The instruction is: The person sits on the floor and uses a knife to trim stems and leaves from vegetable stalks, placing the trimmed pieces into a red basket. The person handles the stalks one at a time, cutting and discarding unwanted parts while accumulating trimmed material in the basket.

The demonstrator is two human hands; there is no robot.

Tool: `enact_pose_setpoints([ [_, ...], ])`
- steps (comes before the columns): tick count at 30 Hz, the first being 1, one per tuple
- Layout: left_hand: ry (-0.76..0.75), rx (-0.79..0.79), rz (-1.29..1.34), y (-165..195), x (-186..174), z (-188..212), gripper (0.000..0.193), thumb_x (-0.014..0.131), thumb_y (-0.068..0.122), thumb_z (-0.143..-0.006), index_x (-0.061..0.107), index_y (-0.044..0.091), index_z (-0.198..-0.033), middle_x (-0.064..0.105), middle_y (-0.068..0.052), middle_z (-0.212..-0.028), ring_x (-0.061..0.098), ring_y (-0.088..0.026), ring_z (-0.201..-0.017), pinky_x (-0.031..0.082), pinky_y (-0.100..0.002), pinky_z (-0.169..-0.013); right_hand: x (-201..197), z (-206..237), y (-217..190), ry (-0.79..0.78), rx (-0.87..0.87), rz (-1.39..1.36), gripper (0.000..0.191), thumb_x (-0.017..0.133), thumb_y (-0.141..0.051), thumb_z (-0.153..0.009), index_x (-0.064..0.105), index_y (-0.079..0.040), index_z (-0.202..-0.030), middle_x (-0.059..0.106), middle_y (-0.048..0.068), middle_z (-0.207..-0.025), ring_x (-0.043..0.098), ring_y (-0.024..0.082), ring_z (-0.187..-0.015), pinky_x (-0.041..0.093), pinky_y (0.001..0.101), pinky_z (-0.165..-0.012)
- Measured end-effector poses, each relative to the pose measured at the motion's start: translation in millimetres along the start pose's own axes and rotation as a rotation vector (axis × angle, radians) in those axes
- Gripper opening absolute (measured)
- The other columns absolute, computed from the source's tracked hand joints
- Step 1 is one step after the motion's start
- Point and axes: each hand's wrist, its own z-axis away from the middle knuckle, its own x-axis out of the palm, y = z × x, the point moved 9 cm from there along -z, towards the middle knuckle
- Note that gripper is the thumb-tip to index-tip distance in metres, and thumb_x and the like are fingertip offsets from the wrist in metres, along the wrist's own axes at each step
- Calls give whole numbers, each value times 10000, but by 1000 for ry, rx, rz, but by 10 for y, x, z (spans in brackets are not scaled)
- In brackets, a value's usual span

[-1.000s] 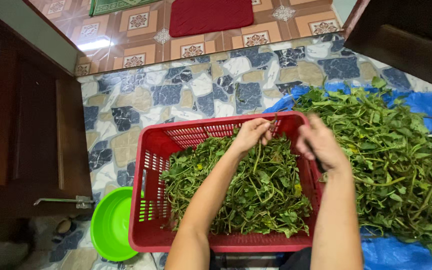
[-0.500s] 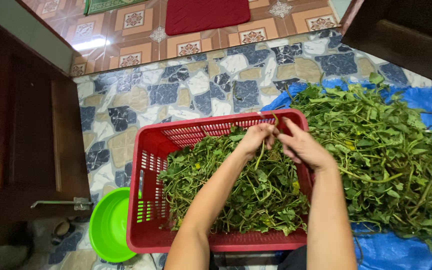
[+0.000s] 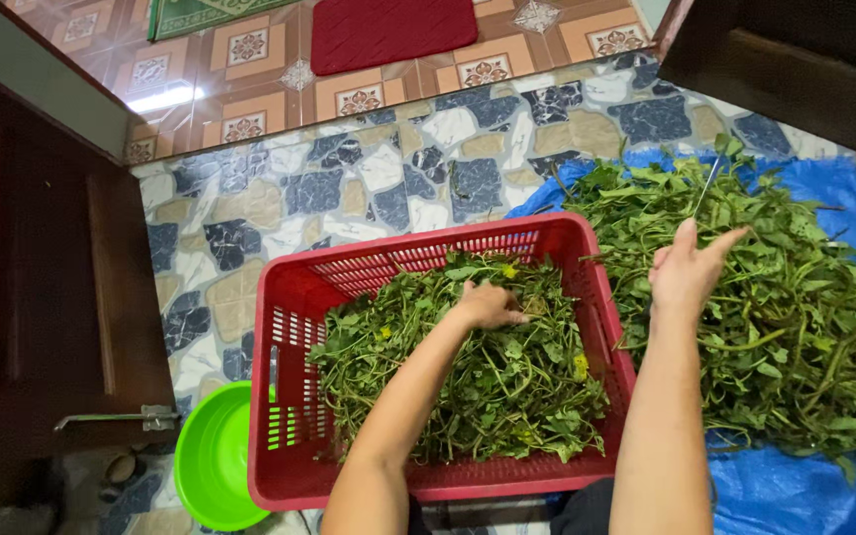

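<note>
A person sorts leafy green stems over a red plastic basket [image 3: 289, 327] set on a stone-patterned floor [image 3: 369, 188]. The left hand [image 3: 487, 305] now rests palm-down on the greens in the basket [image 3: 468, 386], fingers loosely curled into the heap; whether it grips a stem cannot be told. The right hand [image 3: 686, 269], which half a second ago met the left above the basket's far rim, has swung out to the right and hovers over the larger pile of greens [image 3: 795, 287] on the blue tarpaulin [image 3: 804, 485], its fingers extended and pinching what looks like a thin pale stem [image 3: 707, 186] rising from the fingertips. The parting of the hands suggests one stem has just gone into the basket and another is being taken from the pile. A bright green plastic basin [image 3: 215, 466] sits touching the basket's left side, by a dark wooden door [image 3: 42, 297].
</note>
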Motion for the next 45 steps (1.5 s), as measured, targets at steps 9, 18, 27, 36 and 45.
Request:
enact_pose_setpoints([
  [9,122,290,281,27,-147,-13,330,611,363,-986,741,107,-1149,766,-137,-1066,721,-332,-1009,546,-450,-896,595,181,1,-372,-71,21,543,575,-268,-1071,427,-66,-1553,488,-33,-649,426,49,-512,323,237,-430],
  [18,-84,42,23,-311,-4,13,508,654,332,-941,540,284,-1434,529,-45,-1479,437,-314,-1393,175,-636,-1181,684,192,72,-451,-63,98,417,602,-251,-1036,571,-69,-1410,514,-39,-634,431,47,-505,326,236,-431],
  [27,195,78,-101,-45,-108,34,234,711,451,-880,784,360,-1082,516,31,-1525,294,-305,-1506,56,-664,-1219,724,120,216,-457,-29,87,398,619,-228,-1020,541,-66,-1374,549,-31,-681,459,46,-537,349,230,-438],
  [36,554,236,904,-367,-1021,279,222,642,218,-1026,743,81,-1169,708,-6,-883,626,-97,-787,513,-245,-707,736,312,-140,-692,13,-428,516,613,-293,-1018,469,-24,-1434,645,42,-879,623,109,-674,524,271,-583],
  [45,711,507,907,-75,-1624,955,225,641,159,-1037,727,42,-1209,753,6,-1020,648,-60,-882,543,-242,-792,793,849,-845,-812,-207,-186,704,490,-469,-1058,365,-83,-1633,518,-9,-696,453,51,-555,363,203,-481],
])
